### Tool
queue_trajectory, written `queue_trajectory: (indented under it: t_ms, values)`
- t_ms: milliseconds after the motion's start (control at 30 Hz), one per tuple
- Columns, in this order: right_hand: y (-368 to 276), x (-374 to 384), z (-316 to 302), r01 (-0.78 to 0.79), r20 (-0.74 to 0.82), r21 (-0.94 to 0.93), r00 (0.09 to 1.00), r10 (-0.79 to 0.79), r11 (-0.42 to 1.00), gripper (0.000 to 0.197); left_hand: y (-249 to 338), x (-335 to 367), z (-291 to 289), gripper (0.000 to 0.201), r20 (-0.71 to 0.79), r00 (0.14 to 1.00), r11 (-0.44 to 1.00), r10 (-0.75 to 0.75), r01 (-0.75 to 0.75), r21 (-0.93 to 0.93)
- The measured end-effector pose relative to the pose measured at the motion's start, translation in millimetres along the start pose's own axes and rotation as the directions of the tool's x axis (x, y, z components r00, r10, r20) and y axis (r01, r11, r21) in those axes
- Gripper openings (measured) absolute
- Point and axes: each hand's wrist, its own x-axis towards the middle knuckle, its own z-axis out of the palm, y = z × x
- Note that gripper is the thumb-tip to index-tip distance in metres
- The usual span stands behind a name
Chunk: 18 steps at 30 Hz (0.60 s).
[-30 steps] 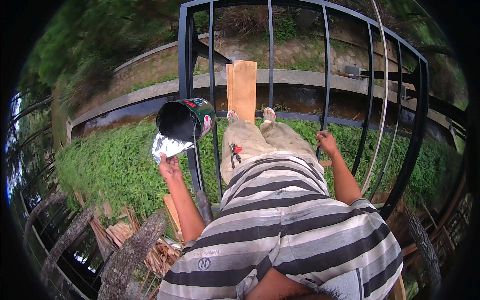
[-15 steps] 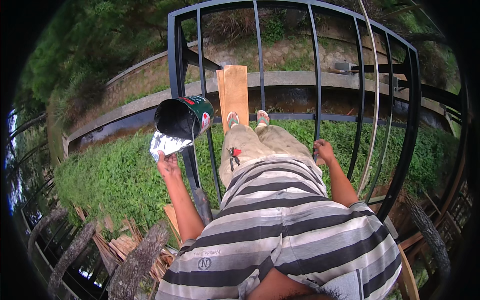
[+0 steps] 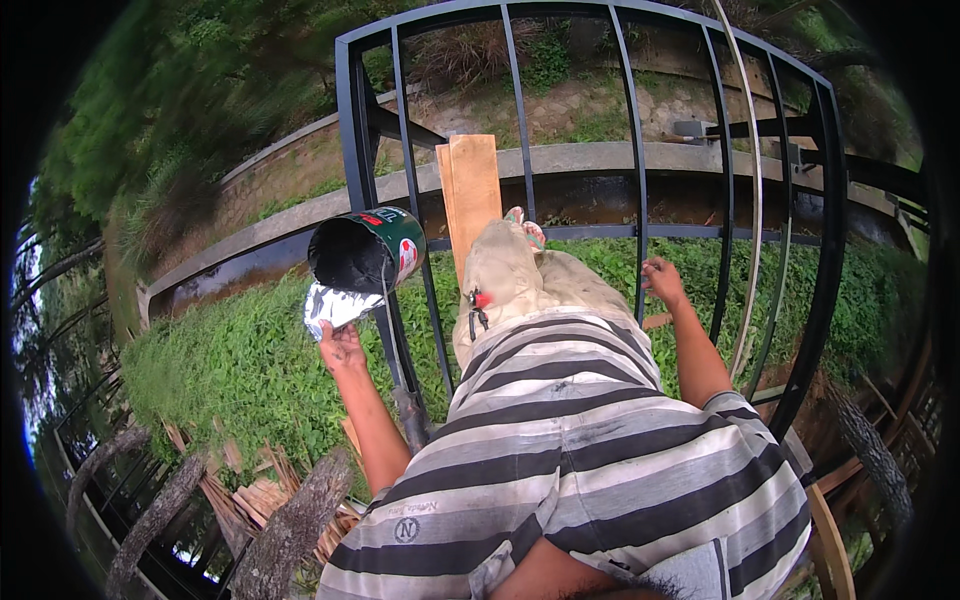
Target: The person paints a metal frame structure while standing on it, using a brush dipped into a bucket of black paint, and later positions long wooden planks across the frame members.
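My left hand point(image 3: 342, 345) is closed on a crumpled sheet of silver foil point(image 3: 338, 308) at the mouth of a dark green can point(image 3: 405, 232). The can is tilted, its dark inside facing me, and what bears its weight is unclear. A thin wire handle hangs from its side. My right hand point(image 3: 662, 280) is beside a dark upright bar point(image 3: 641, 200), fingers loosely bent and apart, with nothing visible in them.
Dark metal bars form a frame point(image 3: 590, 8) around my legs. Two wooden boards point(image 3: 473, 185) lie across it ahead of my left leg. Green plants point(image 3: 250, 360) grow below, beyond them a concrete channel edge point(image 3: 585, 157). Logs point(image 3: 290, 515) and wood scraps point(image 3: 262, 495) lie at lower left.
My feet and legs have shifted, one leg now forward over the boards. My right hand has moved a little right and up. The left hand still holds the foil by the can.
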Motion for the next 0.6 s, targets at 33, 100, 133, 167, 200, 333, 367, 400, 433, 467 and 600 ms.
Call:
queue_trajectory:
  t_ms: [33, 100, 133, 167, 200, 333, 367, 400, 433, 467, 600]
  values:
    - [1, -6, 1, 0.003, -0.008, -0.006, 1.0, -0.003, 1.0, 0.032, -4, 2, -3, 0.033, -0.013, 1.0, 1.0, -0.003, 0.003, -0.01]
    - [13, -11, 6, -0.026, 0.008, -0.017, 1.0, 0.026, 1.0, 0.031, -12, 10, -7, 0.036, 0.045, 0.999, 1.0, -0.001, 0.002, -0.027]
    - [16, -15, 6, -0.034, 0.018, -0.036, 0.999, 0.035, 0.999, 0.031, -17, 12, -4, 0.038, 0.049, 0.999, 0.999, 0.008, -0.006, -0.036]
    - [19, -18, 5, -0.041, 0.031, -0.055, 0.999, 0.042, 0.998, 0.031, -23, 15, -4, 0.04, 0.051, 0.999, 0.999, 0.019, -0.017, -0.046]
    - [22, -20, 1, -0.037, 0.036, -0.079, 0.999, 0.04, 0.996, 0.031, -29, 20, -5, 0.04, 0.059, 0.998, 0.998, -0.004, 0.008, -0.067]
    - [13, -28, -16, -0.076, 0.006, -0.097, 0.997, 0.077, 0.992, 0.031, -43, 17, 1, 0.038, 0.027, 0.999, 0.996, -0.041, 0.043, -0.077]
    - [6, -28, -15, -0.069, -0.007, -0.092, 0.998, 0.069, 0.993, 0.031, -48, 24, -6, 0.038, 0.037, 0.998, 0.995, -0.048, 0.051, -0.081]
    - [1, -28, -16, -0.062, -0.02, -0.087, 0.998, 0.06, 0.994, 0.031, -52, 31, -12, 0.038, 0.047, 0.997, 0.995, -0.054, 0.058, -0.084]
    - [-4, -30, -18, -0.059, -0.041, -0.081, 0.998, 0.056, 0.995, 0.031, -53, 30, -10, 0.038, 0.023, 0.997, 0.995, -0.067, 0.069, -0.073]
    - [-8, -29, -19, -0.058, -0.041, -0.087, 0.998, 0.055, 0.995, 0.031, -54, 29, -8, 0.037, -0.001, 0.997, 0.995, -0.08, 0.08, -0.062]
    - [-17, -34, -10, -0.066, -0.035, -0.136, 0.997, 0.062, 0.989, 0.031, -47, 21, -9, 0.036, -0.026, 0.996, 0.996, -0.087, 0.086, -0.025]
